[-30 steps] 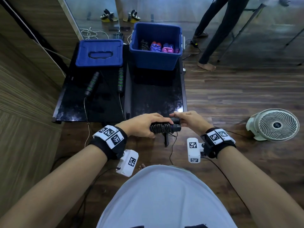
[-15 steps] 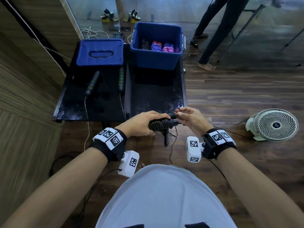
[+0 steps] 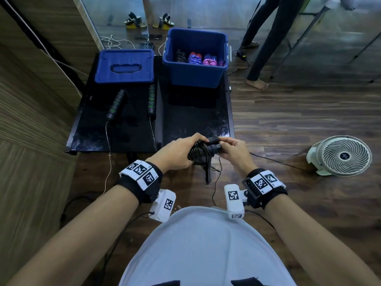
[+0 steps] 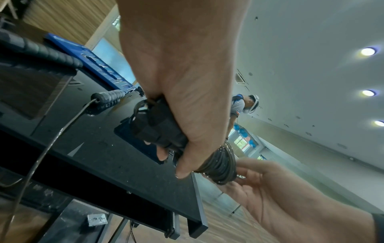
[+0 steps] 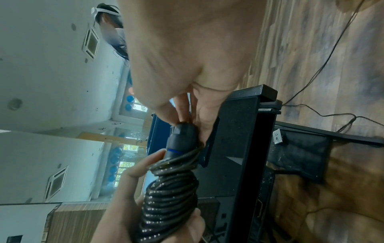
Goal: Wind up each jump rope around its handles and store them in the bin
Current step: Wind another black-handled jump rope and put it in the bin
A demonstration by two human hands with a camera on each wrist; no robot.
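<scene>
A black jump rope [image 3: 201,151] is coiled round its two handles just above the near edge of the black table [image 3: 185,124]. My left hand [image 3: 183,150] grips the coiled bundle [image 5: 168,197], thumb on the coils [image 4: 218,162]. My right hand [image 3: 231,148] pinches the black handle ends [image 5: 182,133] that stick out to the right. A second rope with black and green handles [image 3: 115,104] lies uncoiled on the left half of the table, its thin cord hanging over the front edge. The open blue bin [image 3: 195,56] at the back right holds several wound ropes.
The blue bin lid [image 3: 124,66] lies at the back left of the table. A white floor fan [image 3: 342,155] stands on the wood floor to the right. Another person's legs [image 3: 266,38] are behind the bin. Thin cables trail across the floor.
My right hand shifted from gripping the handle ends to pinching them at the tips. The bundle has tilted a little, and both hands rose slightly toward the table edge.
</scene>
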